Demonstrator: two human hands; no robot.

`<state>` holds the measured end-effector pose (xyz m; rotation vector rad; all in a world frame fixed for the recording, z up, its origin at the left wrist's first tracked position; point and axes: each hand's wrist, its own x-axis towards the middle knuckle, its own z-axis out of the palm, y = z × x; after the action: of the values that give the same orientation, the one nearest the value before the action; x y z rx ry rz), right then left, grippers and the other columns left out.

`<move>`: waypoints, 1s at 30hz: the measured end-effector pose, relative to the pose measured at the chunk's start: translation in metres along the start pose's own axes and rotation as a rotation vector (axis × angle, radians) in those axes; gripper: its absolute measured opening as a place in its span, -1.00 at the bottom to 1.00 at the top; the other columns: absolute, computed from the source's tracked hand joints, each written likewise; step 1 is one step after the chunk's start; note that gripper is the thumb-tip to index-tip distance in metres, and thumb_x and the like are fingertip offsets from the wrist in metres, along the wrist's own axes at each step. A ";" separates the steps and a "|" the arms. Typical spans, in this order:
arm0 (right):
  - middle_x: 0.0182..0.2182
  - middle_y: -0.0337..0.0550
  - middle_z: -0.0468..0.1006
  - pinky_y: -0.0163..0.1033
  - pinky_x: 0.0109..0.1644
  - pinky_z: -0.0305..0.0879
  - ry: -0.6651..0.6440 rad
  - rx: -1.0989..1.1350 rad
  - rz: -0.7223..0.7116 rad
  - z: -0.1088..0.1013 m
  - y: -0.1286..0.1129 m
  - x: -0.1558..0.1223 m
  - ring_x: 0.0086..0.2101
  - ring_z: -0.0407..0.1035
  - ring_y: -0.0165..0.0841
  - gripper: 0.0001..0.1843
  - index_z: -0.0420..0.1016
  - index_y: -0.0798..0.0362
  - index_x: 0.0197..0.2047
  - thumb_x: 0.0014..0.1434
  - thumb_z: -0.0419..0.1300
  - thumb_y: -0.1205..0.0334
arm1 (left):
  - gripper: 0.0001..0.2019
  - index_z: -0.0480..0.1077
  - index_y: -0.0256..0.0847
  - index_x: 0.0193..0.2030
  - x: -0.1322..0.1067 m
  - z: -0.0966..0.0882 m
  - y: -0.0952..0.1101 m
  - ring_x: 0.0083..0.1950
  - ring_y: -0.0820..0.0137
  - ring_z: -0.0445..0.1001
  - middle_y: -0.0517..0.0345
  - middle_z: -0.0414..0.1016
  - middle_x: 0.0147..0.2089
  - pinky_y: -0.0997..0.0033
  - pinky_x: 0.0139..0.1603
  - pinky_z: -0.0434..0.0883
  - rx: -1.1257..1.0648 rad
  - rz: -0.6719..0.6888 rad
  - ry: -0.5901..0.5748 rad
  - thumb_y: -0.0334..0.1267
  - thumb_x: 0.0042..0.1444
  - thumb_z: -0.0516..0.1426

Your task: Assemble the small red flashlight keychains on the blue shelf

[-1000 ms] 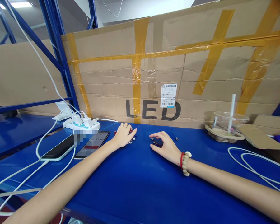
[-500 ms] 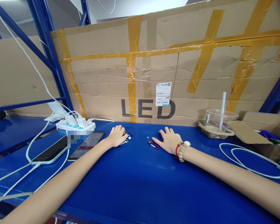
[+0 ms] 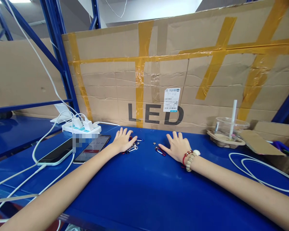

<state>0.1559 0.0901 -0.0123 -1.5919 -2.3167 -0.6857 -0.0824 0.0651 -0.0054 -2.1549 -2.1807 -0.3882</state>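
My left hand (image 3: 122,141) reaches over the blue shelf with its fingers spread. Partly hidden under its thumb side is a small group of carabiner clips, among them a silver clip (image 3: 133,148) and a blue clip (image 3: 140,140). Palm down on the right, my right hand (image 3: 178,147) has its fingers apart and grips nothing. Close to its thumb tip lies a red carabiner clip (image 3: 161,151) with a small dark round part at one end. A tiny round metallic piece (image 3: 154,143) sits between the two hands.
To the left are a phone (image 3: 56,153) with a cable, a second phone (image 3: 93,149) and a white power strip (image 3: 82,129). On the right stand a clear plastic cup (image 3: 227,126) in a carton holder, a coiled white cable (image 3: 245,170) and an open cardboard box (image 3: 267,138). Taped cardboard (image 3: 106,89) closes the back.
My left hand has spread its fingers, and more of the clips beside it now show. My right hand stays by the red clip. The whole view has shifted slightly.
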 end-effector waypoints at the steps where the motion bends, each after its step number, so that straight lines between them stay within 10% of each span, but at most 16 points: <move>1: -0.18 0.12 0.32 -0.20 -0.38 0.19 -0.038 -0.006 0.031 0.000 0.000 0.000 -0.19 0.26 -0.06 -0.34 0.33 0.15 -0.09 0.09 -0.15 -0.27 | -0.35 0.09 -0.11 0.16 0.000 0.000 -0.002 0.30 -0.03 -0.26 -0.05 -0.06 0.27 -0.11 0.17 -0.18 0.010 -0.061 -0.009 0.21 0.06 -0.30; 10: -0.17 -0.02 0.34 -0.22 -0.34 0.21 -0.224 0.225 -0.041 0.002 0.008 0.011 -0.29 0.38 -0.23 -0.64 0.31 0.08 -0.11 0.21 -0.12 0.03 | -0.16 -0.05 -0.05 0.26 0.002 0.006 0.002 0.30 -0.08 -0.36 -0.04 -0.22 0.33 -0.13 0.18 -0.19 -0.048 -0.098 -0.137 0.38 -0.08 -0.32; 22: -0.13 -0.07 0.30 -0.19 -0.02 0.22 -0.054 0.843 -0.366 -0.001 -0.020 -0.003 -0.10 0.25 -0.33 -0.61 0.22 0.03 0.07 0.23 -0.11 0.11 | -0.37 -0.08 -0.19 0.27 -0.001 0.005 0.025 0.31 0.09 -0.18 -0.05 -0.11 0.31 0.05 0.16 0.02 -0.210 -0.040 -0.013 0.11 0.15 -0.37; 26: -0.11 -0.09 0.29 -0.17 -0.04 0.22 -0.014 0.770 -0.349 -0.005 -0.019 -0.007 -0.10 0.23 -0.31 -0.64 0.27 0.00 0.02 0.20 -0.06 0.09 | -0.52 0.39 -0.23 -0.14 -0.001 -0.022 0.011 0.07 0.12 0.27 -0.06 0.40 -0.02 0.07 0.05 0.13 0.078 -0.004 0.185 0.02 0.13 -0.20; 30: -0.18 -0.16 0.32 -0.20 -0.13 0.24 -0.033 0.684 -0.202 -0.004 -0.018 -0.007 -0.14 0.25 -0.32 -0.68 0.33 -0.04 -0.10 0.11 0.03 0.03 | -0.48 0.44 -0.21 -0.54 -0.003 -0.038 0.002 -0.22 0.13 0.42 -0.01 0.49 -0.40 0.15 -0.13 0.24 0.125 -0.075 -0.111 0.18 -0.04 -0.10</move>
<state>0.1420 0.0771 -0.0169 -1.0692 -2.3778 0.1143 -0.0851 0.0540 0.0306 -2.0811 -2.2814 -0.1344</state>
